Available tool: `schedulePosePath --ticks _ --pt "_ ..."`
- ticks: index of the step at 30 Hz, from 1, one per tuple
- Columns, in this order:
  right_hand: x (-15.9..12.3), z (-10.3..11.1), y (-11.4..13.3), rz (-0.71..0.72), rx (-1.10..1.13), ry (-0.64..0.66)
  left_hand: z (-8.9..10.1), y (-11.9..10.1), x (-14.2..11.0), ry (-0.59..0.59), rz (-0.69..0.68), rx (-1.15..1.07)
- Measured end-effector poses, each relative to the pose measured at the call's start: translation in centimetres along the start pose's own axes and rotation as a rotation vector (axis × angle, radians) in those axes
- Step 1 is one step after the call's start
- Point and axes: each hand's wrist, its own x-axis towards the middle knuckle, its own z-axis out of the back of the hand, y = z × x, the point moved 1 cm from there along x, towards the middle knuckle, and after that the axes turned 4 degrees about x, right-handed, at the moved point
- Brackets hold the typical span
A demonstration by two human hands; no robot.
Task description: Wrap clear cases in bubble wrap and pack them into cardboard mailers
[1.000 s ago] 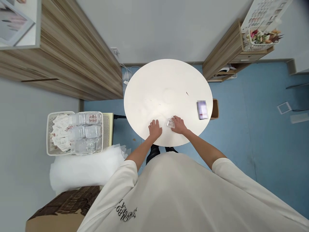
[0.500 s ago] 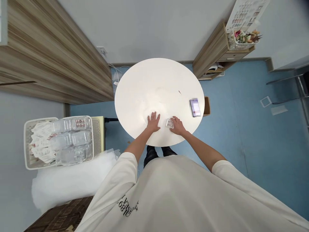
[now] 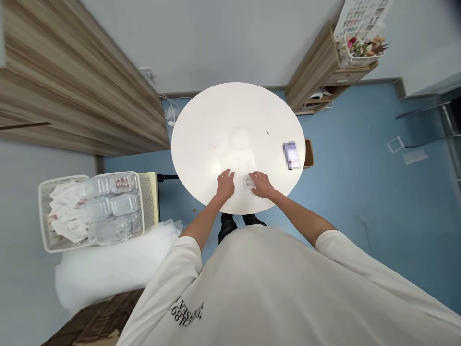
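On the white round table, near its front edge, lies a small clear plastic case with several little round things in it. My right hand grips the right side of this case, fingers over its edge. To the left of the case, apart from it, my left hand rests palm down on the tabletop with its fingers stretched forward and nothing visible in it. In front of both hands the surface has a glossy pale patch; whether that is clear film or only reflected light I cannot tell.
A purple phone-sized item, blurred out, lies at the table's right. A small dark sliver is nearby. At left stand white baskets of clear boxes and paper cards, above a white foam roll. A wooden cabinet rises behind.
My left hand's fingers, spread wide half a second ago, are closer together now. The case has shifted slightly left with my right hand. The whole view has swung a little.
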Motion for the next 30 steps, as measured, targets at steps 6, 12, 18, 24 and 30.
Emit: schedulePosePath --ticks 6,12,18,24,30 --pt "2.5 -1.3 1.7 0.126 -0.036 0.006 -1.7 -0.3 -5.7 0.077 0.007 -0.011" --pt "2.8 -1.6 1.9 0.149 -0.034 -0.011 -2.4 -1.0 -6.0 0.128 -0.021 0.040" --pt "-2.0 -2.2 0.9 0.080 0.024 -0.053 -1.5 -2.5 -3.0 0.096 -0.021 0.075" --pt "-6.0 -3.5 -1.5 0.125 -0.032 0.086 -0.9 -3.9 0.5 0.105 0.003 0.141" --pt "-6.2 -3.9 -1.8 0.170 -0.122 0.107 -1.2 -4.0 -0.1 0.133 0.007 0.134"
